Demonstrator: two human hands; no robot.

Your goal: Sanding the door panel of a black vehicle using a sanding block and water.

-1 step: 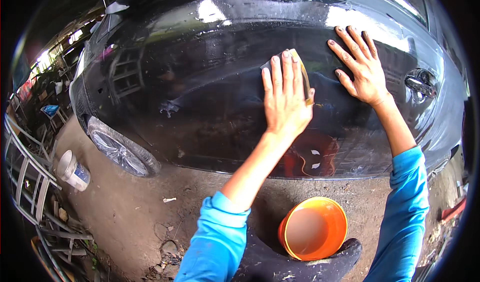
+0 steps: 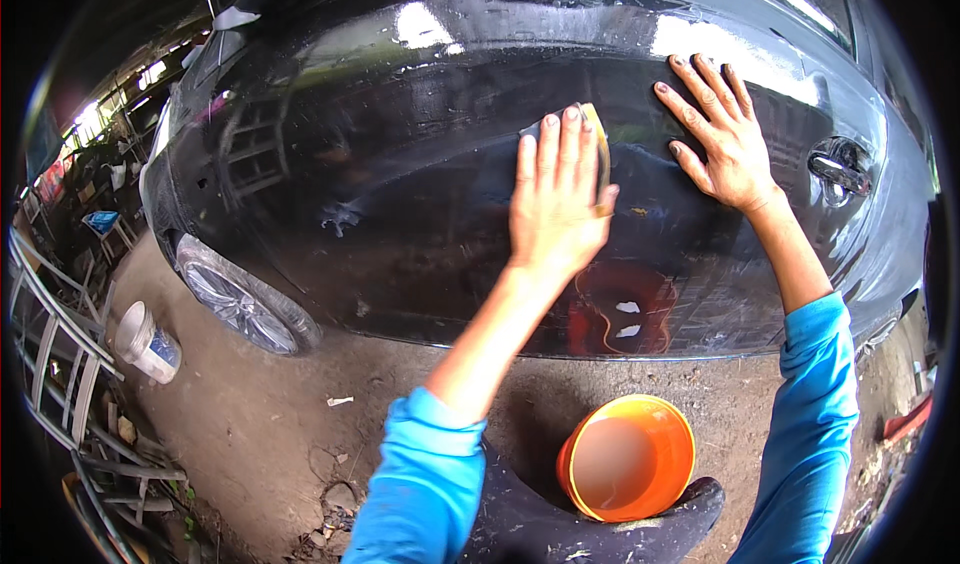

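Left hand (image 2: 558, 209), fingers together, holds sheet (image 2: 595, 117) against car (image 2: 430, 204) (likely light, bendy, slick; grip edges); right hand (image 2: 735, 154) spread wide.

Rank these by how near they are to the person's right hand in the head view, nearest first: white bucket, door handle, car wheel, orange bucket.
From the right hand:
1. Door handle, just to its right.
2. Orange bucket, below, toward the person.
3. Car wheel, far over to the left.
4. White bucket, left past the wheel.
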